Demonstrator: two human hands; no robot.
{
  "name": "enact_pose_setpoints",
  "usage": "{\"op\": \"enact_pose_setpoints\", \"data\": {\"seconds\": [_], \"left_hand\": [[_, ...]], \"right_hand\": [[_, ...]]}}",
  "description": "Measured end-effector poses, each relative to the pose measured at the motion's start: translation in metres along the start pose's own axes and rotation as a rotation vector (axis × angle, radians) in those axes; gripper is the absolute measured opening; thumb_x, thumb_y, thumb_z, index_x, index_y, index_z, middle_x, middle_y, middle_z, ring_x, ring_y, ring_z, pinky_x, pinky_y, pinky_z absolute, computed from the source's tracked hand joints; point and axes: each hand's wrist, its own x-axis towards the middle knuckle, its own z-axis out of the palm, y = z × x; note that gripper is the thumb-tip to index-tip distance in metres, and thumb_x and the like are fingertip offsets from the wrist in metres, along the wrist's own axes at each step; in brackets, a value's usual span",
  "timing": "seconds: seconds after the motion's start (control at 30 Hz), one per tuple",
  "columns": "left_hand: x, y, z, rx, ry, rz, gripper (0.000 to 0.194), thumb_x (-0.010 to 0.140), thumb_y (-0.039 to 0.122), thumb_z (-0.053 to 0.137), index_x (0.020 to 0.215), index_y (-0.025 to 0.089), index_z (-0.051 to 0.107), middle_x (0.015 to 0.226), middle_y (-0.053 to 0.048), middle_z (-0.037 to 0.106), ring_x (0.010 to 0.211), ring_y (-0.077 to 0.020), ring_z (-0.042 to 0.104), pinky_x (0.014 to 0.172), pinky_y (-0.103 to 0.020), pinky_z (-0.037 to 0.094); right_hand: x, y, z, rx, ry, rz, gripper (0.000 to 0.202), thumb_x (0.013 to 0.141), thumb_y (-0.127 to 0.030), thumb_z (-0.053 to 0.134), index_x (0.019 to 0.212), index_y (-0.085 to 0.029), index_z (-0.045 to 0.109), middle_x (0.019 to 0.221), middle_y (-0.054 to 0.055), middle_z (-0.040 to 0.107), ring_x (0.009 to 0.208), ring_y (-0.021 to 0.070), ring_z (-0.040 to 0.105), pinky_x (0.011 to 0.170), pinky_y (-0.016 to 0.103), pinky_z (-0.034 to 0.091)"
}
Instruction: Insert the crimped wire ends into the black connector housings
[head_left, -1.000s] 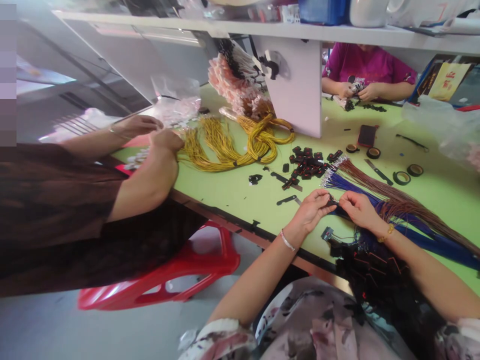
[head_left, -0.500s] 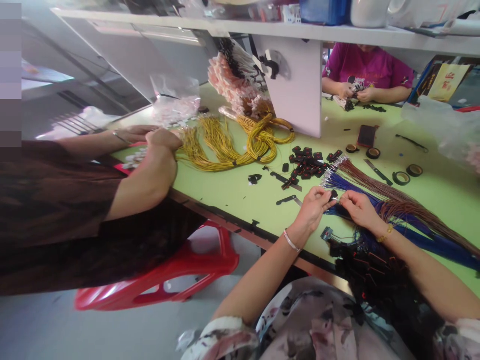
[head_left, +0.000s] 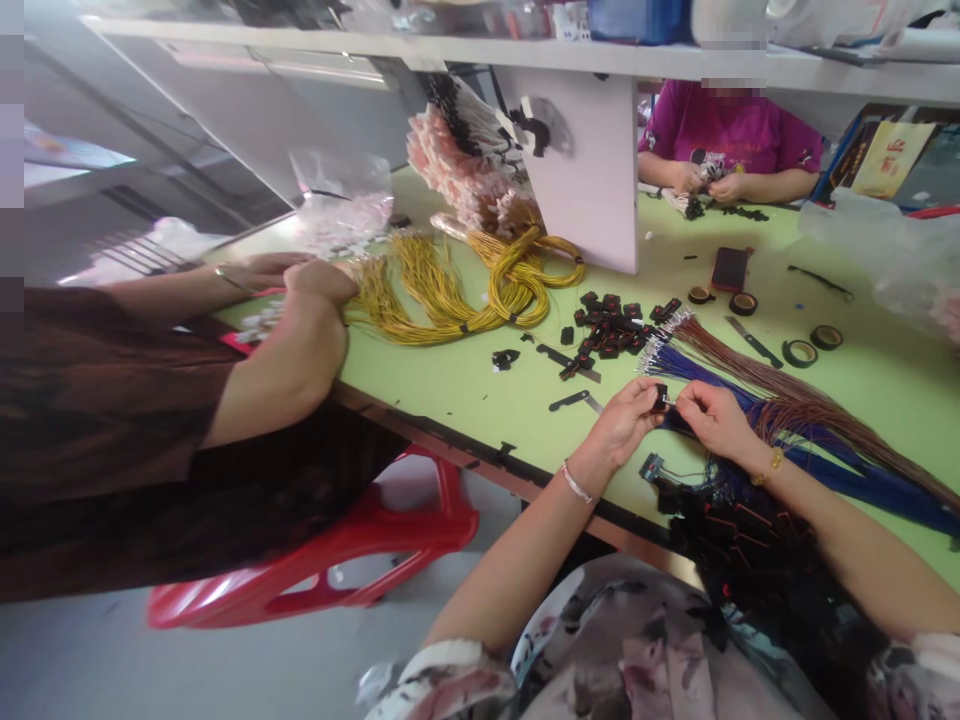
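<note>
Between the thumb and fingers of my left hand is a small black plastic connector. My right hand pinches a thin wire whose metal end meets the connector; how far it sits inside I cannot tell. Just behind my hands lie blue wires and brown wires with silvery crimped ends. A pile of black connectors rests on the table to the left of these wires. Below my right wrist, a bunch of black connectors with wires hangs over the table edge.
Two knives lie left of my hands. Tape rolls and a phone are farther back. Yellow wire bundles lie beside a co-worker's arm at left. Another person sits opposite. A red stool stands below.
The black connector has turned slightly in my left fingers and shows more of its face. My right hand stays close beside it; the rest of the scene shifts slightly with the camera.
</note>
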Motion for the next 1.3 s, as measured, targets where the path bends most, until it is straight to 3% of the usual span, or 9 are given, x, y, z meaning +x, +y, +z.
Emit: {"op": "enact_pose_setpoints", "data": {"seconds": [0.4,0.7,0.93,1.1,1.3], "left_hand": [[-0.001,-0.002,0.0,-0.015,0.056,0.009,0.029,0.067,0.02,0.076,0.087,0.015,0.057,0.071,0.003,0.056,0.064,-0.0058,0.055,0.066,-0.02,0.049],[-0.005,-0.009,0.007,0.137,0.165,0.113,0.032,0.064,0.028,0.078,0.082,0.015,0.054,0.07,0.003,0.057,0.063,-0.0065,0.055,0.063,-0.021,0.048],[-0.009,-0.009,0.008,0.246,0.196,0.155,0.03,0.063,0.026,0.078,0.079,0.015,0.055,0.071,0.002,0.056,0.063,-0.0077,0.054,0.059,-0.021,0.047],[-0.006,-0.009,0.006,0.327,0.252,0.146,0.025,0.065,0.023,0.075,0.077,0.015,0.055,0.066,0.001,0.055,0.061,-0.0097,0.054,0.056,-0.024,0.049],[-0.005,-0.01,0.005,0.367,0.212,0.145,0.023,0.067,0.024,0.072,0.078,0.014,0.055,0.069,0.0,0.056,0.063,-0.0102,0.055,0.057,-0.025,0.051]], "right_hand": [[-0.001,-0.002,0.0,-0.094,-0.002,-0.033,0.017,0.08,-0.024,0.049,0.064,-0.019,0.049,0.058,-0.002,0.053,0.052,0.0108,0.042,0.053,0.023,0.032],[0.001,-0.003,0.002,-0.159,-0.087,-0.112,0.017,0.084,-0.022,0.046,0.067,-0.02,0.048,0.06,0.0,0.053,0.054,0.0115,0.042,0.054,0.024,0.03],[-0.003,0.0,0.007,-0.184,-0.129,-0.107,0.019,0.082,-0.022,0.049,0.063,-0.019,0.049,0.055,-0.002,0.05,0.05,0.011,0.038,0.051,0.024,0.026],[0.025,0.006,-0.007,-0.302,-0.087,-0.14,0.018,0.087,-0.023,0.046,0.078,-0.019,0.06,0.076,0.003,0.062,0.067,0.0145,0.052,0.061,0.025,0.034],[0.069,0.022,-0.007,-0.717,-0.152,-0.097,0.012,0.083,-0.025,0.053,0.082,-0.02,0.065,0.087,0.008,0.062,0.073,0.0183,0.053,0.057,0.027,0.027]]}}
